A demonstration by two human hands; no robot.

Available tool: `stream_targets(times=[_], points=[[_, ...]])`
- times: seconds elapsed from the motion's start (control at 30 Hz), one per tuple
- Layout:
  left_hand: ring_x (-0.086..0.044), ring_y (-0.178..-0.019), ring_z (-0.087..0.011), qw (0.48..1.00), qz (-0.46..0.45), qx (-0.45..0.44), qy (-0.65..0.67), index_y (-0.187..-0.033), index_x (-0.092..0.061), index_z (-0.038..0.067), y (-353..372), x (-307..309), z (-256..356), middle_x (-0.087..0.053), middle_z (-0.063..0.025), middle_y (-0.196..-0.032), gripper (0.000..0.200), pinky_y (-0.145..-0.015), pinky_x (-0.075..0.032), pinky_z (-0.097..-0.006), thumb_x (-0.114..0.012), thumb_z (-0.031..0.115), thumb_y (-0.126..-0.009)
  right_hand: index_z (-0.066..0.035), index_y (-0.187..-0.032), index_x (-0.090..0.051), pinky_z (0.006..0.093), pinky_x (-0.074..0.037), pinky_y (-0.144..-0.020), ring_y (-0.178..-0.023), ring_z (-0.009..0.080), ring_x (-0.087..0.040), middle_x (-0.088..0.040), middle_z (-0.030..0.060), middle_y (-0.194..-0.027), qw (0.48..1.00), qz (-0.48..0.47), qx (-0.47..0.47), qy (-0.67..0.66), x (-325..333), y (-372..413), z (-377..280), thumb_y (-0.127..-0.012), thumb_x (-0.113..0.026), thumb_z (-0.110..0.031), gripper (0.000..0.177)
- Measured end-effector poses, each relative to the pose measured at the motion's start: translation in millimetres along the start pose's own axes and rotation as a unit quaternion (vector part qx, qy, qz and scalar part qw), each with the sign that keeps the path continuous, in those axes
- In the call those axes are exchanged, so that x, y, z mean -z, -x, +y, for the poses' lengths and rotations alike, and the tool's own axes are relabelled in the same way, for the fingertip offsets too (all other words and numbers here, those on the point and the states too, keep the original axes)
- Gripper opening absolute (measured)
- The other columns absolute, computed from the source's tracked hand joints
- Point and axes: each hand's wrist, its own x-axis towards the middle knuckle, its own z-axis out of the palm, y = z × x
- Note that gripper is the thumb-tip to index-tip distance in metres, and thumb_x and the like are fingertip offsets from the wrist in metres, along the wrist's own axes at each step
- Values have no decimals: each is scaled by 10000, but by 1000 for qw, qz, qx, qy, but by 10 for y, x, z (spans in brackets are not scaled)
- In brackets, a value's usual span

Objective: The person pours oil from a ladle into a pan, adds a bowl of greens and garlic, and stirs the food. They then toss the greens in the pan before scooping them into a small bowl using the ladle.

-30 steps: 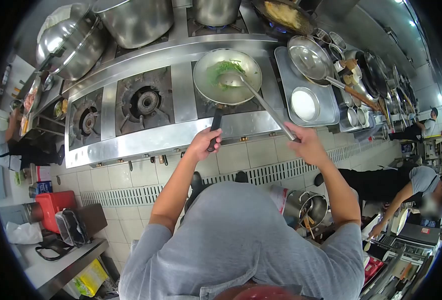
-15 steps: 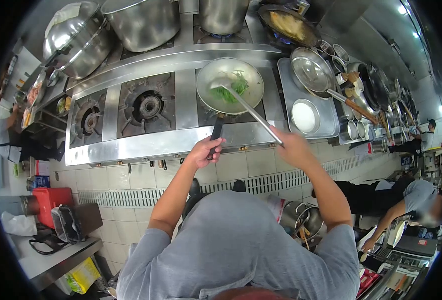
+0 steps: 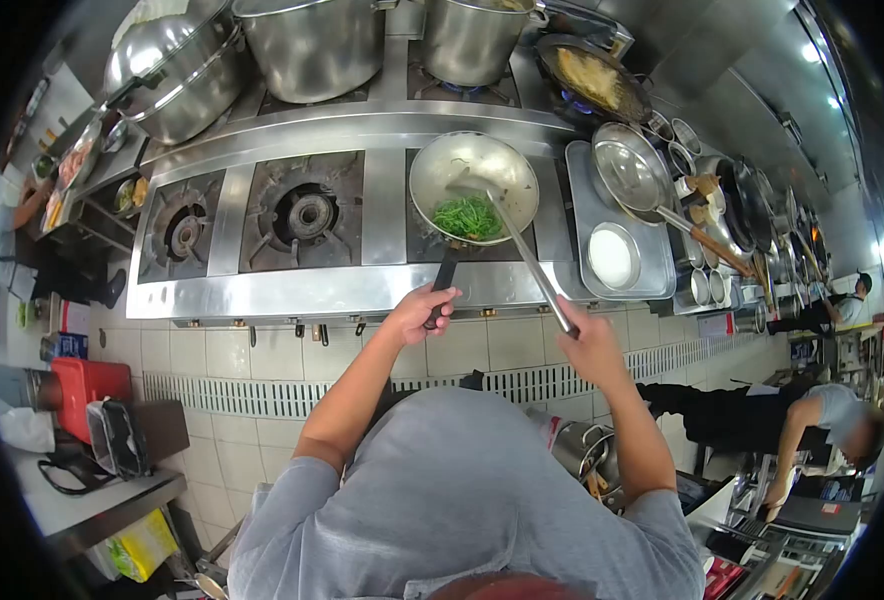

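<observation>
My left hand (image 3: 422, 314) is closed around the black handle of a round wok (image 3: 517, 175), which sits over the right front burner. In my right hand (image 3: 587, 345) is the long metal handle of a ladle (image 3: 530, 250); its head rests inside the wok. Green shredded vegetables (image 3: 467, 217) lie heaped in the near part of the wok, just below the ladle's head. To the right, a metal tray (image 3: 579, 165) carries a bowl of white contents (image 3: 613, 256) and a wooden-handled strainer (image 3: 630, 168).
Large steel pots (image 3: 309, 50) line the back of the stove. Flames show under a wok of frying food (image 3: 590, 80) at back right. Bare burners (image 3: 309, 213) lie left of my wok. A co-worker (image 3: 762, 415) leans at the right; another person (image 3: 22, 235) stands far left.
The vegetables have gone from spread across the wok's middle to a heap at its near side. The ladle's handle has swung steeper, my right hand lower. The view has shifted slightly.
</observation>
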Motion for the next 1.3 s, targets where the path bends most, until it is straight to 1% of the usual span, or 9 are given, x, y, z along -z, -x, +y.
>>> stream_targets(times=[0.13,0.33,0.47,0.63,0.83,0.93,1.03,1.13,1.3], points=[[-454,-563,-98,998,-41,21,46,-1186,-567,102,-24,44,-2,-513,30,-742,281,-490,-338,-260,-624,309,-1006,-103,-1455,-508,521,-526,-812,-869,439,-661,-683,254,-897,993,108,38,32,-436,-559,252,-809,-630,-108,658],[-526,-611,-127,996,-79,20,43,-1233,-572,73,-34,134,22,-579,3,-810,337,-507,-421,-287,-622,317,-1006,-121,-1483,-474,520,-525,-804,-848,438,-652,-683,249,-930,998,1,50,24,-112,-39,115,-831,-646,-135,674],[-600,-675,-168,998,-39,-9,42,-1200,-598,61,16,106,9,-655,-36,-898,320,-561,-518,-315,-622,314,-1004,-99,-1472,-483,521,-522,-816,-861,443,-653,-685,244,-933,1000,10,4,-12,70,145,-64,-841,-637,-142,650],[-593,-710,-158,994,-52,9,100,-1182,-601,65,-125,104,-35,-646,-42,-907,310,-553,-493,-297,-625,315,-1000,-71,-1456,-498,505,-522,-840,-882,441,-657,-686,251,-951,993,36,-62,93,-180,-28,-190,-856,-611,-120,613],[-582,-700,-152,994,-32,-7,102,-1157,-593,61,-138,97,-70,-633,-44,-894,304,-529,-468,-292,-629,318,-998,-53,-1460,-486,473,-535,-822,-890,451,-647,-679,270,-971,998,-10,-40,-42,117,380,-369,-848,-636,-94,632],[-624,-737,-176,996,-11,-25,79,-1150,-585,63,-76,69,-39,-665,-69,-947,320,-550,-525,-305,-634,339,-995,-29,-1428,-520,416,-541,-801,-821,373,-679,-674,264,-938,991,100,90,-22,122,434,-145,-830,-638,-65,610],[-678,-793,-211,998,35,-48,25,-1145,-576,68,8,123,-102,-688,-103,-1012,324,-612,-586,-339,-630,350,-997,-33,-1429,-523,349,-530,-720,-693,232,-633,-645,216,-850,996,-10,-55,-77,560,546,-289,-825,-652,-57,618],[-695,-841,-211,994,80,-71,-35,-1194,-567,77,321,289,-305,-671,-103,-1023,407,-686,-605,-385,-659,408,-976,1,-1432,-529,268,-455,-544,-576,94,-517,-599,66,-722,983,17,-31,-180,549,682,-117,-803,-662,3,644],[-670,-817,-171,979,167,-50,-109,-1221,-575,100,991,887,-772,-647,-51,-1022,438,-653,-563,-315,-665,446,-967,95,-1414,-505,219,-407,-454,-499,64,-510,-584,-1,-697,922,14,-96,-376,295,674,-48,-781,-618,104,643]])
